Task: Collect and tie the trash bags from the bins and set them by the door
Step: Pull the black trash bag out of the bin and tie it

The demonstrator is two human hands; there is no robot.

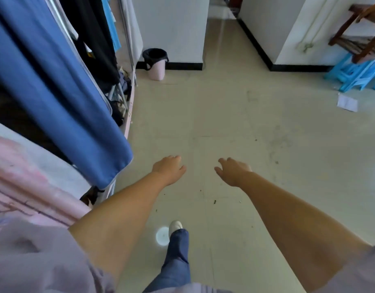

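Observation:
A pale pink bin [156, 69] lined with a black trash bag [154, 54] stands on the floor at the foot of a white wall, far ahead and a little left. My left hand [168, 169] and my right hand [232, 171] reach out over the bare tiles, well short of the bin. Both hands hold nothing, with fingers loosely apart. One foot in a white shoe [175, 226] shows below them.
A rack of hanging clothes [55, 85] and pink bedding [23, 182] line the left side. A passage [221, 28] leads away between white walls. Blue plastic stools [355, 76], a wooden chair [364, 30] and a sheet of paper [347, 102] sit at the right.

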